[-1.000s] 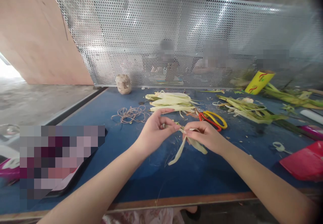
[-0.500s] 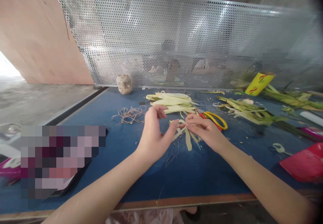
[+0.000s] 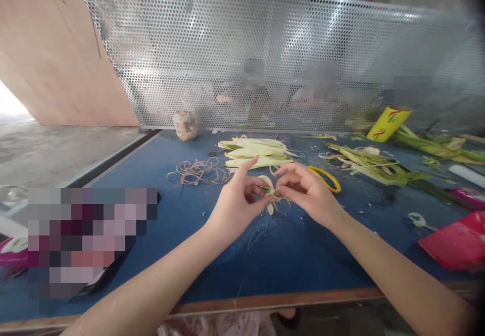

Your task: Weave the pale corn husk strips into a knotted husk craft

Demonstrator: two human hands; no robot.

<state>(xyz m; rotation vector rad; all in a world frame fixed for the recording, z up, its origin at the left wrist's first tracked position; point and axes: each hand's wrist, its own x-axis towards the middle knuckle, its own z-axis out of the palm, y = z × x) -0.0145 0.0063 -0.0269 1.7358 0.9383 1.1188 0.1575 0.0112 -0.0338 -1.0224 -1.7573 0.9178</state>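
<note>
My left hand [image 3: 235, 205] and my right hand [image 3: 306, 192] meet over the middle of the blue table [image 3: 159, 174]. Both pinch a small bundle of pale leaf strips [image 3: 270, 190] between thumb and fingertips, with short ends hanging below. Just beyond my hands lies a pile of pale yellow leaf strips [image 3: 255, 153]. Yellow-handled scissors [image 3: 326, 178] lie right behind my right hand, partly hidden by it. A loose tangle of thin twine [image 3: 197, 171] rests to the left of the pile.
A perforated metal screen [image 3: 265, 58] stands along the table's far edge, with other people seated behind it. A ball of twine [image 3: 185, 125] sits at its foot. Green leaf stalks [image 3: 373, 166], a yellow cup [image 3: 388, 123] and a red tray [image 3: 456, 242] lie at the right.
The long strips that hung from my hands are now gathered into a short bundle. My hands have come together again a little farther out over the table, both pinching it.
</note>
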